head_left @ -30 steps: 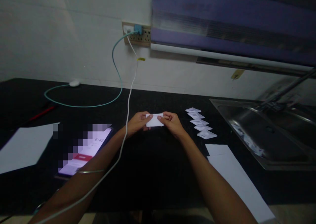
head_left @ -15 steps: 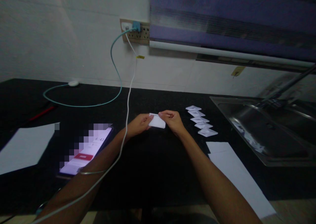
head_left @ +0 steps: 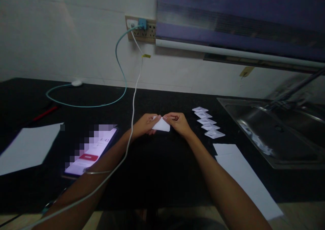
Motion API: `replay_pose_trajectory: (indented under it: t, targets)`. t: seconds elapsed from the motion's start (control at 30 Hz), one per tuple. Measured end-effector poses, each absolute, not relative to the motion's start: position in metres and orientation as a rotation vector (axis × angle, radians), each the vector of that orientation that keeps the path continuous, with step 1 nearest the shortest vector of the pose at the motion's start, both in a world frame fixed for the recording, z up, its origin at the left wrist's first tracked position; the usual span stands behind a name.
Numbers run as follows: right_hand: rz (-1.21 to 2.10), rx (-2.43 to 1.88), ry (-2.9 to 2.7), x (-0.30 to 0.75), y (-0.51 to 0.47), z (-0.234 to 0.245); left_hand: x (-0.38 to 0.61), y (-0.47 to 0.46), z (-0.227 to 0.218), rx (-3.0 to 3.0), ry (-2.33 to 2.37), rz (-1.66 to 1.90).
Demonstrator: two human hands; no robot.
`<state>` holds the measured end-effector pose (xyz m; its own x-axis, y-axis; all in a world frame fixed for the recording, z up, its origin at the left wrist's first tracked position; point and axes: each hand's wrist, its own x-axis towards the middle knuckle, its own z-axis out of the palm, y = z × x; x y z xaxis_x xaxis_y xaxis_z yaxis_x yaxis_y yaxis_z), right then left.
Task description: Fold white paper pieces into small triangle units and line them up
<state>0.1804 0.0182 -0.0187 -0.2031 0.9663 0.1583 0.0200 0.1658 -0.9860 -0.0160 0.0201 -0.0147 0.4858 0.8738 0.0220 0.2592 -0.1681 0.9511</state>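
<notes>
A small piece of folded white paper (head_left: 161, 125) is held just above the dark counter, between my two hands. My left hand (head_left: 147, 124) pinches its left side, the thumb lying on top near the upper edge. At the upper right corner, my right hand (head_left: 177, 121) grips it between thumb and curled fingers. The thumbs nearly meet along the paper's top edge. To the right of my hands, several folded white paper shapes (head_left: 214, 134) lie overlapping in a slanting row.
White paper sheets (head_left: 243, 176) lie at the right, by a metal sink (head_left: 269, 164). Leftward are another sheet (head_left: 30, 145), a lit phone (head_left: 88, 155) and a red stick-like thing (head_left: 45, 113). A white cable (head_left: 133, 111) crosses in front of my left forearm.
My left thumb has slid right and up along the paper's top edge, toward my right thumb. The paper's upper edge now looks slanted at the corners. The view has shifted slightly.
</notes>
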Motion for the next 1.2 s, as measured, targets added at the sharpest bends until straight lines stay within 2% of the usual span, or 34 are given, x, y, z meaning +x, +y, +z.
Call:
replay_pose_trajectory:
  t: [0.27,0.5,0.87,0.97,1.2]
  targets:
    - [1.13,-1.08,-1.298,0.186,0.025,-0.02,-0.01,0.01,0.008,1.727,1.082,0.586]
    - [1.068,-1.066,-1.21,0.187,0.027,-0.022,-0.013,0.014,-0.006,1.816,1.046,0.558]
    - [1.182,-1.015,-1.238,0.184,0.023,-0.019,-0.017,0.017,-0.011,1.61,0.929,0.652]
    - [1.21,-1.029,-1.308,0.182,0.023,-0.02,-0.017,0.018,-0.013,1.705,0.957,0.648]
    - [0.949,-0.966,-1.538,0.178,0.018,-0.017,-0.013,0.016,-0.006,1.77,1.048,0.729]
